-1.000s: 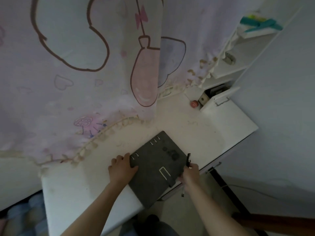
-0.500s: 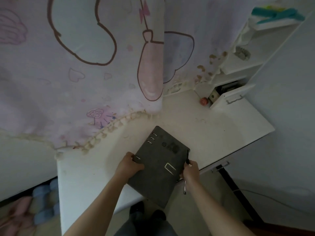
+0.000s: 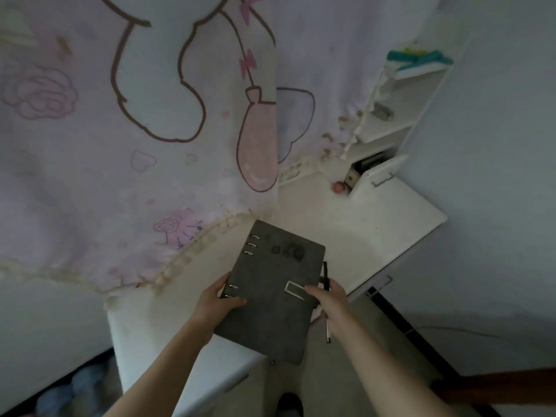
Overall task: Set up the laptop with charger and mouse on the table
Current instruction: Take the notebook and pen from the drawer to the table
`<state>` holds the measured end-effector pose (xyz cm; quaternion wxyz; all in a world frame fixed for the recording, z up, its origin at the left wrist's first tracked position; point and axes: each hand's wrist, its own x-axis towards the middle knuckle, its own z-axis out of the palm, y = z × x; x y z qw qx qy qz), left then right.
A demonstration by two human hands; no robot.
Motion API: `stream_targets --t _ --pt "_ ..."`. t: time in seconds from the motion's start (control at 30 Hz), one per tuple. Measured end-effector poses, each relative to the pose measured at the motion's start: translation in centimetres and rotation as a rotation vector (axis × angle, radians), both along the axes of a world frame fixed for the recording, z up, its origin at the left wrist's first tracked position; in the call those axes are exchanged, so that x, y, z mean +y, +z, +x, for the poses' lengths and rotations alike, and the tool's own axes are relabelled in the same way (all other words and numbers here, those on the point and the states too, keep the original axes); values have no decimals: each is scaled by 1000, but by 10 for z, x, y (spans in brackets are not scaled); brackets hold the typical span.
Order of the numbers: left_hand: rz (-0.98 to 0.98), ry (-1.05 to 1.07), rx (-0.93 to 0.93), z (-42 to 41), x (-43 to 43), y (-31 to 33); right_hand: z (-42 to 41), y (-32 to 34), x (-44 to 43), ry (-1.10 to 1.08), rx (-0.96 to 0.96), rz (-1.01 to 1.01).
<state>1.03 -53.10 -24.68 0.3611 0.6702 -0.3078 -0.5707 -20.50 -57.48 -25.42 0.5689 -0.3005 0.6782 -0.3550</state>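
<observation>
- No laptop, charger or mouse can be seen anywhere here, so I cannot tell where they are.
- What is in the way is a dark grey ring-bound notebook with a metal clasp [image 3: 275, 291]. It sits over the near edge of the white surface [image 3: 361, 236], and its near corner sticks out past that edge.
- The notebook's long side runs from near the person up and away toward the pink cartoon curtain [image 3: 135, 145]. The silver rings are on its left side.
- The left hand [image 3: 218, 299] grips the notebook's left edge by the lower rings, thumb on top of the cover, fingers curled under.
- The right hand [image 3: 326, 296] is closed on the notebook's right edge, close to the metal clasp. It also holds a thin black pen [image 3: 325, 299] that runs alongside that edge.
- Both hands are about as near to the notebook as each other, one on each side.
- I think the notebook is being cleared off to make room for the laptop. The pen could slip out of the right hand while this happens.
- A small red round thing [image 3: 339, 187] lies far back on the surface, beside a white drawer box with a metal handle [image 3: 377, 179]. Both are well apart from the hands.
</observation>
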Motion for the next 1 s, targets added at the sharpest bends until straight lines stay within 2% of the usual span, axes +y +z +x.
stream_targets --t 0.17,0.37,0.63,0.73,1.0 --pt "-72 -144 81 39 11 11 37 33 43 -109 39 -116" --pt "-100 -534 133 65 45 44 71 76 150 -419 19 -212" --pt "-58 -1087 299 -3 122 78 50 111 321 -918 107 -264" --pt "-36 -1274 268 -38 163 86 42 122 394 -1070 134 -268" --pt "18 -1774 260 -106 341 98 56 131 627 -1356 219 -245"
